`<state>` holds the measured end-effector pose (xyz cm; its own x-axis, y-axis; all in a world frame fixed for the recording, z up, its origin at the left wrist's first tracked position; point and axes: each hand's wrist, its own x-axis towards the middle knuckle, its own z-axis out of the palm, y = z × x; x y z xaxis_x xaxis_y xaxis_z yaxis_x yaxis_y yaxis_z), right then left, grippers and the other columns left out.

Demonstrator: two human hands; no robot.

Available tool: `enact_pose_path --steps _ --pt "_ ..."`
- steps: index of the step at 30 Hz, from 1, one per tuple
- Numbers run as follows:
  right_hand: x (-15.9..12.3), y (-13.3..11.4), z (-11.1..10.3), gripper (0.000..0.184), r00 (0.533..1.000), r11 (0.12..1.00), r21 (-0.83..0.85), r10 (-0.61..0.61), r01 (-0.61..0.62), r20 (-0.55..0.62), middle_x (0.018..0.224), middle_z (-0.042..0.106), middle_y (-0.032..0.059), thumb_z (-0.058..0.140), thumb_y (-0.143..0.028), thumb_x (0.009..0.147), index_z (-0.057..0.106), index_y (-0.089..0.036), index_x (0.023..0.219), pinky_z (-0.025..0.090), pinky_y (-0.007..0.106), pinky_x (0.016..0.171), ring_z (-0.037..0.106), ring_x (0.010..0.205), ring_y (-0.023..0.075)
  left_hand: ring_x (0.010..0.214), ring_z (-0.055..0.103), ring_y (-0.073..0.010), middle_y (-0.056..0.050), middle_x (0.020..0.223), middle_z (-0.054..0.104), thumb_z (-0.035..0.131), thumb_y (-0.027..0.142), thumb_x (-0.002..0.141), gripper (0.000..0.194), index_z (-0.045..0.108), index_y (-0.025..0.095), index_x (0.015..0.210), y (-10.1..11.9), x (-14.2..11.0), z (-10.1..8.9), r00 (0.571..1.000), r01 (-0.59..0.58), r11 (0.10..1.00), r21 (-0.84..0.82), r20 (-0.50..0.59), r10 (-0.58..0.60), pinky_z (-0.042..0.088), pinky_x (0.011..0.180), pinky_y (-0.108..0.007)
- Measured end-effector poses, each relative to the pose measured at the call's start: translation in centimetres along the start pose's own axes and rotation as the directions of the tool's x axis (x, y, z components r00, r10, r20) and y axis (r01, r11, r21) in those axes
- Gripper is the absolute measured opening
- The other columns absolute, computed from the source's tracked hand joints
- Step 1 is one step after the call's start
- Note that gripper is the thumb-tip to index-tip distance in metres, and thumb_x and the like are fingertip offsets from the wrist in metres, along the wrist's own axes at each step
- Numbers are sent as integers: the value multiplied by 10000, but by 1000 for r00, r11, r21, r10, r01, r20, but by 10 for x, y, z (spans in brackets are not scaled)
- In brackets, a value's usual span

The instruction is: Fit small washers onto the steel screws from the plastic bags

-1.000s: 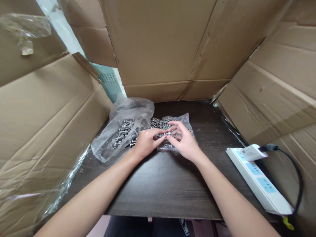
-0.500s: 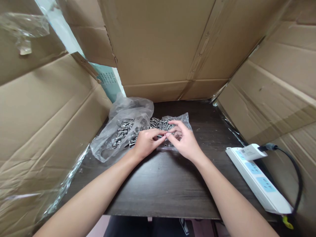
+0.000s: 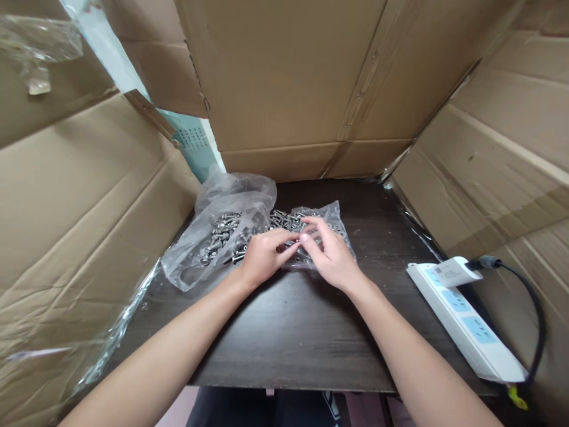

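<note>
My left hand (image 3: 262, 256) and my right hand (image 3: 329, 254) meet fingertip to fingertip over a dark wooden table (image 3: 293, 332). Between the pinched fingers sits a small metal bolt (image 3: 299, 240), mostly hidden. Under and behind the hands lies a heap of several silver bolts (image 3: 284, 221) on a small clear plastic bag (image 3: 335, 214). A larger crumpled clear bag (image 3: 222, 228) to the left holds more bolts (image 3: 219, 234). Both hands are closed in a pinch.
Tall brown cardboard walls stand on the left (image 3: 75, 207), back (image 3: 288, 89) and right (image 3: 498, 148) of the table. A white power strip (image 3: 466, 326) with a white plug and black cable (image 3: 533, 296) lies at the right edge. Clear wrap (image 3: 111, 338) hangs on the left cardboard.
The hands stay over the bolt heap; my right fingers have curled in closer to the left fingertips, and the small metal part between them is less visible.
</note>
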<state>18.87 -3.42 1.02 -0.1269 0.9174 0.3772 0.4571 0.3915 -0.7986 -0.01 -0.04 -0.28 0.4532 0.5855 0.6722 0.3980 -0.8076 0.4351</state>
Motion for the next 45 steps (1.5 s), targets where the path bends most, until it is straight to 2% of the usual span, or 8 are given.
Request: enact_pose_path --steps 12,17,22,26,31,36,41,45 --pt "1 1 1 319 998 992 115 55 -56 19 839 653 14 522 -367 991 548 -221 1274 516 322 666 630 691 171 739 707 -144 -73 947 791 671 217 985 149 781 162 1069 1 -1 0 1000 -13 1000 -1 -17 13 548 666 -231" --pt "1 1 2 530 999 992 122 -40 43 -27 1133 650 86 658 -264 856 495 -246 1360 539 317 715 641 1010 229 669 681 -125 -58 912 786 697 236 970 151 783 169 1074 1 1 -2 999 17 1000 11 -48 -16 546 645 -229" --pt "2 1 0 339 1000 989 146 -2 5 -20 953 649 47 557 -294 940 542 -243 1275 527 341 736 639 889 206 700 707 -134 -69 956 797 686 232 974 145 781 169 1063 1 0 -1 999 15 1000 10 -36 -15 564 650 -230" --pt "2 0 -1 550 997 988 147 -46 55 -66 1175 631 90 633 -230 842 488 -253 1373 533 345 771 614 1047 233 677 694 -124 -56 936 793 699 235 966 137 776 173 1061 1 0 -1 999 21 1000 15 -46 -20 563 645 -223" --pt "2 1 0 352 1000 993 118 5 -4 -9 942 655 46 539 -283 945 553 -230 1293 515 388 804 633 880 214 668 681 -114 -45 923 785 696 218 963 133 770 172 1063 1 1 -2 998 21 1000 9 -54 -21 554 640 -216" --pt "2 2 1 610 996 990 128 -44 55 -84 1236 633 94 638 -205 823 470 -266 1406 521 404 888 603 1140 254 614 651 -102 -40 899 780 698 233 958 133 771 177 1054 3 1 -3 997 50 999 20 -67 -49 547 627 -214" --pt "3 3 2 371 999 983 182 26 -22 -22 962 678 43 592 -317 931 550 -245 1292 537 391 818 665 919 221 608 650 -100 -38 883 777 683 215 959 137 773 171 1053 5 1 -3 998 33 999 4 -61 -33 531 602 -207" --pt "2 2 3 394 1000 979 202 18 -15 -17 1027 680 62 632 -326 916 556 -245 1294 554 364 783 665 955 221 606 647 -95 -30 887 776 686 198 953 155 775 175 1078 6 1 -3 998 35 999 2 -58 -35 522 599 -204"
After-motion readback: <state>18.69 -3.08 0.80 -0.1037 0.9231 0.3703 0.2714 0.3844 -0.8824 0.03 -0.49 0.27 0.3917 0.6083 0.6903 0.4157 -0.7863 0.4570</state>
